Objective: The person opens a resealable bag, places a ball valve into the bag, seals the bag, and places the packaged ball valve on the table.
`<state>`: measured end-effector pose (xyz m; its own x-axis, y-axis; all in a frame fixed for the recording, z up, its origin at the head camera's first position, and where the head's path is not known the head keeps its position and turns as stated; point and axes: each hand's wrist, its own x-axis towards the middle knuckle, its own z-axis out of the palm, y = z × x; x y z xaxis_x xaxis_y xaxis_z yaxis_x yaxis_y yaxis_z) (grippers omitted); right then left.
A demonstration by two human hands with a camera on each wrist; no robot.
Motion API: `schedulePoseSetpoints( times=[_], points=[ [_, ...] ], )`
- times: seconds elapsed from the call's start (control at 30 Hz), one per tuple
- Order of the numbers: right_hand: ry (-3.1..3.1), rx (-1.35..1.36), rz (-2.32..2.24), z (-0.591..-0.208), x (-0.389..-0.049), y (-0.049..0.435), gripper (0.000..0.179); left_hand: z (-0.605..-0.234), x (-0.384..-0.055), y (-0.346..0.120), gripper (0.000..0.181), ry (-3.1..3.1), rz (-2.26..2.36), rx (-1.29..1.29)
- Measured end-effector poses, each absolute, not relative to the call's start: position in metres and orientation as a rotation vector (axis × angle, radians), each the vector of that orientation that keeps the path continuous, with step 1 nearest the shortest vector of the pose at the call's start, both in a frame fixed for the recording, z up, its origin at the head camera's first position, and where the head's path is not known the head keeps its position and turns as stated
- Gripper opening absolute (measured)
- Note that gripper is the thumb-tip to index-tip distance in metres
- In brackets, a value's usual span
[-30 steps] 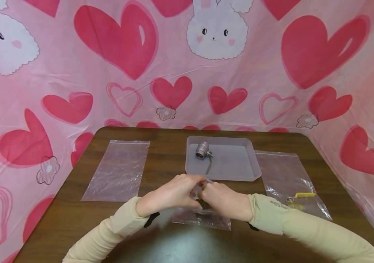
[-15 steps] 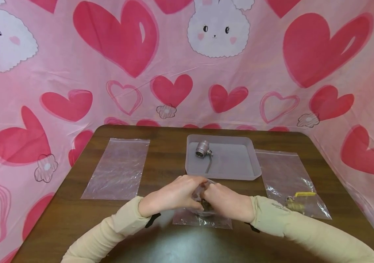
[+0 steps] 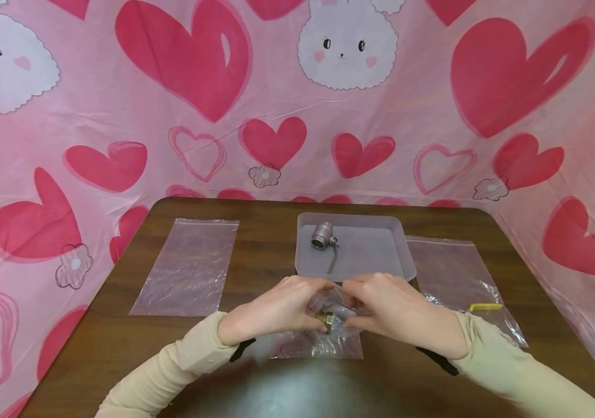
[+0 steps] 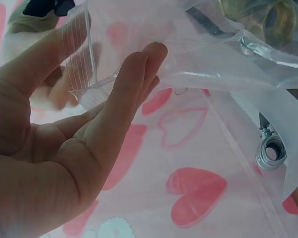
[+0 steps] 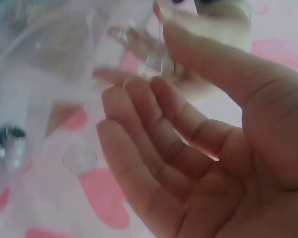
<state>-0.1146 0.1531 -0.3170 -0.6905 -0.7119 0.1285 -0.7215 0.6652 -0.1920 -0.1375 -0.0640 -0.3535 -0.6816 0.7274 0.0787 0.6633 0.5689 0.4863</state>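
Between the hands, low in the middle of the head view, stands a clear zip bag [image 3: 318, 347] with a brass valve [image 3: 327, 320] in it. My left hand [image 3: 276, 305] holds the bag near its mouth, thumb and fingers curved about it. In the left wrist view the zip strip [image 4: 78, 54] runs between thumb and fingers, and the brass valve shows through the film at the upper right. My right hand [image 3: 399, 310] is beside the bag's right edge, fingers loosely bent and thumb apart; its palm [image 5: 223, 183] holds nothing. Whether its fingertips touch the film is unclear.
A pale plastic tray [image 3: 375, 249] behind the hands contains a silver valve [image 3: 321, 237] with a lever. To the left lies a flat zip bag [image 3: 187, 270]. Another zip bag [image 3: 443, 267], with a yellow-handled valve [image 3: 486, 306] inside, lies to the right.
My right hand has drawn back from the bag's mouth to the right, and its fingers have loosened. The brass valve now shows inside the bag. The left hand has barely moved.
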Motion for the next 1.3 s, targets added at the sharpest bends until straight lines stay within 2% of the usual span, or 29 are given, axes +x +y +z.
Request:
schedulePoseSetpoints(
  times=[0.23, 0.3, 0.5, 0.63, 0.77, 0.93, 1.17, 1.3],
  points=[
    [-3.024, 1.043, 0.285, -0.323, -0.116, 0.174, 0.063, -0.353, -0.138, -0.065, 0.060, 2.662, 0.743, 1.186],
    [-3.062, 1.049, 0.268, -0.331, -0.117, 0.180, 0.065, -0.352, -0.138, -0.066, 0.059, 2.653, 0.748, 1.195],
    [-2.955, 1.098, 0.338, -0.346, -0.119, 0.191, 0.036, -0.351, -0.142, -0.072, 0.067, 2.595, 0.749, 1.271],
    [-2.877, 1.101, 0.427, -0.347, -0.122, 0.196, 0.030, -0.349, -0.144, -0.077, 0.080, 2.545, 0.712, 1.286],
    [-2.880, 1.100, 0.470, -0.348, -0.125, 0.199, 0.028, -0.346, -0.145, -0.079, 0.083, 2.527, 0.663, 1.260],
    [-2.871, 1.102, 0.497, -0.353, -0.125, 0.201, 0.028, -0.347, -0.145, -0.080, 0.073, 2.547, 0.619, 1.278],
    [-2.803, 1.079, 0.493, -0.353, -0.127, 0.204, 0.026, -0.349, -0.149, -0.087, 0.040, 2.609, 0.714, 1.486],
    [-2.777, 1.042, 0.497, -0.349, -0.127, 0.208, 0.023, -0.347, -0.149, -0.095, 0.036, 2.638, 0.801, 1.552]
  ],
)
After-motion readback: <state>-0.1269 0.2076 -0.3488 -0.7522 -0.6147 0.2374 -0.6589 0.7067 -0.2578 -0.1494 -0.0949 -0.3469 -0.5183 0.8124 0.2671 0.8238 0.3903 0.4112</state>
